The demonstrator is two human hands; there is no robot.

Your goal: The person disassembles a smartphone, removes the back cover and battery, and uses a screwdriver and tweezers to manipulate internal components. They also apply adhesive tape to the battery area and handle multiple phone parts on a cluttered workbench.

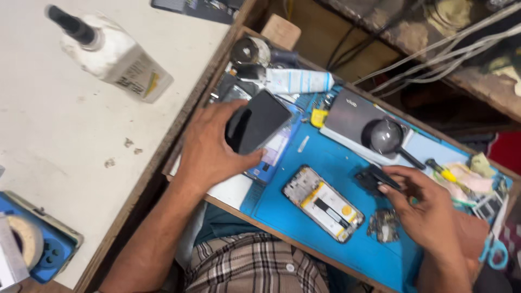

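Note:
My left hand point(209, 149) grips a black phone screen panel point(258, 120), held tilted above a stack of phone parts at the left edge of the blue work mat point(325, 163). My right hand point(429, 209) pinches a small black part point(374, 178) over the mat's right side. Between both hands lies an opened phone body point(324, 203) with its battery and boards exposed. A small circuit board piece point(383, 225) rests on the mat just under my right hand.
A white bottle with a black nozzle point(108, 51) lies on the white table at left. A magnifying glass point(388, 137) rests on a grey slab. A white tube point(298, 81), yellow-handled screwdriver point(442, 172), blue scissors point(495, 252) and cables point(445, 54) surround the mat.

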